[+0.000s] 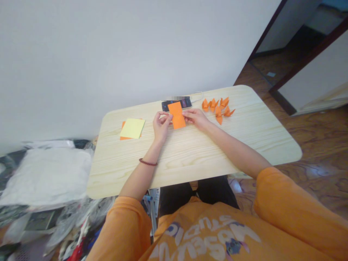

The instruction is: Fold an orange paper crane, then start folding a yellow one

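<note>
An orange sheet of origami paper [178,116], folded to a narrow rectangle with a crease across its middle, is held up over the table. My left hand [161,125] pinches its left edge between thumb and fingers. On the opposite edge, my right hand [196,117] grips it the same way. Just behind the paper lies a phone [186,103], partly covered by it. Several folded orange paper cranes [218,111] sit in a group to the right of my right hand. Left of my left hand is a stack of square paper [133,128], yellow on top with orange showing beneath.
The pale wooden table [125,166] has rounded corners and stands against a white wall [122,50]. A white cable [200,97] runs from the phone along the back edge. White bundles [51,174] and plastic bags lie at the left; a doorway opens at the right.
</note>
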The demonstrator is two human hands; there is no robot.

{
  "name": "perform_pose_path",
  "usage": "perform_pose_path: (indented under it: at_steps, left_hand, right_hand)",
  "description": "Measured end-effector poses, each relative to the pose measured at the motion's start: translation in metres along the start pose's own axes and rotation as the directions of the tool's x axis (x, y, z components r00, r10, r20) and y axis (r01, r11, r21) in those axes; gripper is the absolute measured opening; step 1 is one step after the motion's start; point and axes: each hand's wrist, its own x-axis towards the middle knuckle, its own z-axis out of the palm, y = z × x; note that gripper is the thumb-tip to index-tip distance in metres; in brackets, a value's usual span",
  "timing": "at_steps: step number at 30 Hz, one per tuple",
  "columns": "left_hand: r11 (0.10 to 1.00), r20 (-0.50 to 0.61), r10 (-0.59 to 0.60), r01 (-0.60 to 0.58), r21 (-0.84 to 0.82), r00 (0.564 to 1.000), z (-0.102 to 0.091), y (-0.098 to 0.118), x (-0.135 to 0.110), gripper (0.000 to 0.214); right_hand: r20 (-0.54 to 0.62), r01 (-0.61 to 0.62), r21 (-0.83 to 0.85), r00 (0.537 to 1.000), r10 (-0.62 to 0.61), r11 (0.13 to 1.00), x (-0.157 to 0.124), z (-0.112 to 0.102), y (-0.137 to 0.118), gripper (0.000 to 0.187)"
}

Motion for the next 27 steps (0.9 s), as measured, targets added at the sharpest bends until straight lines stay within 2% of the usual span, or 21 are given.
perform_pose_path:
  at_steps: [4,12,27]
  left_hand:
    - [0.993,0.034,0.041,-0.044,0.108,0.999,-0.0008,-0.0009,0.0002,0.024]
    - [0.997,0.099,-0.064,0.059,0.054,0.993,0.0032,0.0026,-0.0047,0.04]
    - [0.995,0.127,-0.094,0.09,0.035,0.988,0.0037,0.0029,-0.0048,0.044]
  right_hand:
    - [-0.001,0.008,-0.024,1.0,-0.008,1.0,-0.0004,0.0,0.0,0.038]
    - [0.045,0.016,-0.033,0.999,-0.015,0.999,-0.0033,0.0008,-0.0027,0.04]
    - [0.079,0.036,-0.052,0.996,-0.032,0.998,-0.0044,0.0014,-0.0039,0.034]
